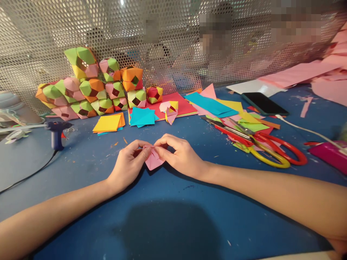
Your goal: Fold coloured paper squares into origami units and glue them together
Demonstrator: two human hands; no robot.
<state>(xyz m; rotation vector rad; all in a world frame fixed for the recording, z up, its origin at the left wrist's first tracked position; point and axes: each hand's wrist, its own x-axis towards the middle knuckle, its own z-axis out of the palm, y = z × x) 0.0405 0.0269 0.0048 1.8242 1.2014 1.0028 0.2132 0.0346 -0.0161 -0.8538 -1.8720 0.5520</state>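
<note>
A small folded piece of pink paper [153, 161] lies on the blue table [168, 224] in the middle of the view. My left hand [129, 164] pinches its upper left edge with fingers closed. My right hand [181, 156] pinches the upper right edge, thumb and forefinger pressed together on the paper. Both forearms rest on the table.
A heap of coloured paper cubes [92, 86] stands at the back left against a perforated metal screen. Stacks of coloured paper squares [110, 122] lie behind my hands. Red and yellow scissors [267, 144], a black phone [264, 103] and a blue glue gun [57, 131] lie around.
</note>
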